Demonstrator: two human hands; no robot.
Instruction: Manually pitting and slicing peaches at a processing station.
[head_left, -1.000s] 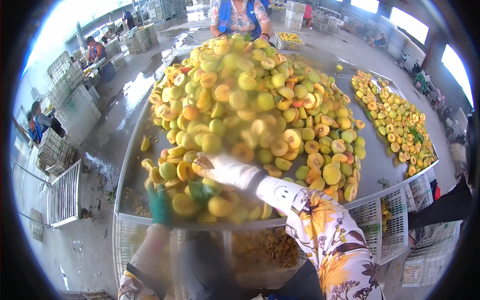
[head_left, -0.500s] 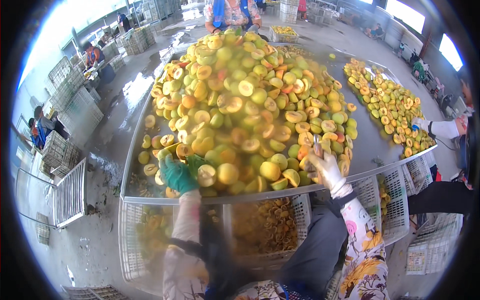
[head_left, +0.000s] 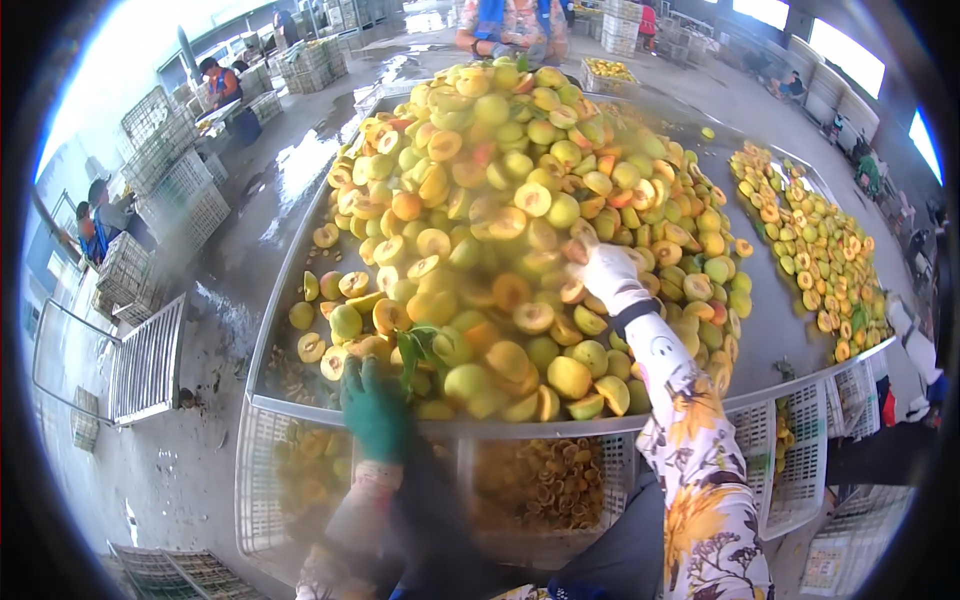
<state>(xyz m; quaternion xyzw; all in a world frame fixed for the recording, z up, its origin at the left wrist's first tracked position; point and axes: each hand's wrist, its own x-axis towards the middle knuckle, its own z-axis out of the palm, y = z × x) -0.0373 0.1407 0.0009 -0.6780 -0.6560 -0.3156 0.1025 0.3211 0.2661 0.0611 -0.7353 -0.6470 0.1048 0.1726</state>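
A large heap of halved and whole yellow-green stone fruits (head_left: 470, 230), some with brown pit hollows showing, lies on a metal-rimmed table (head_left: 300, 402). My left hand (head_left: 378, 408), in a green glove, is at the heap's near left edge, blurred, its fingers stretched toward the fruit, with nothing seen in them. Close to its fingertips are a fruit half (head_left: 333, 363) and some green leaves (head_left: 412, 352). My right hand (head_left: 610, 275), in a white glove, reaches into the middle of the heap. Its fingers are closed among the fruit; what they hold is hidden.
Below the table edge stand white crates (head_left: 268, 480) and a crate of brown fruit scraps (head_left: 550, 470). A second pile of fruit halves (head_left: 810, 250) lies to the right, near another person's arm. Opposite, a person (head_left: 510, 30) stands behind the heap. Stacked crates (head_left: 180, 190) stand left.
My right hand has moved forward and left, deeper into the heap; the metal tool seen in it earlier is out of sight. My left hand has drawn back toward the near edge. The view has shifted.
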